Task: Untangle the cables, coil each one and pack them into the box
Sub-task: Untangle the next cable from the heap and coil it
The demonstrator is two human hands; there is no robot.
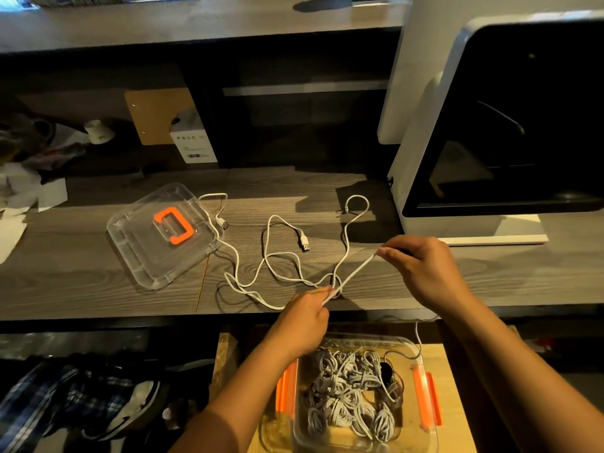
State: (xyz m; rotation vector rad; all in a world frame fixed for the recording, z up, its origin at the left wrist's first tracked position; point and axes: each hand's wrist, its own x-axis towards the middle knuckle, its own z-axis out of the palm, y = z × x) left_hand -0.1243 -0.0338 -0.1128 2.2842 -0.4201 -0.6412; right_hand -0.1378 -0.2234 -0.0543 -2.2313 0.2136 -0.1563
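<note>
Big white machine (425,93) with a dark window is hogging the right side of the bench (81,273), running off the frame edge, and its inside is too dark to make out. The clear box (366,341) with orange latches is sitting lower down, in front of the bench, with a heap of coiled grey cables (349,397) filling it. Its lid (140,253) with the orange handle is lying on the bench to the left. The left hand (304,322) and right hand (421,269) are each pinching the white cable (277,266), pulling a short stretch taut between them, while the rest is sprawling in loose loops across the bench, one end trailing by the lid. A small white carton (192,142) is standing at the back; its barcode label is too tiny to read. A USB plug (304,242) is lying free mid-bench.
</note>
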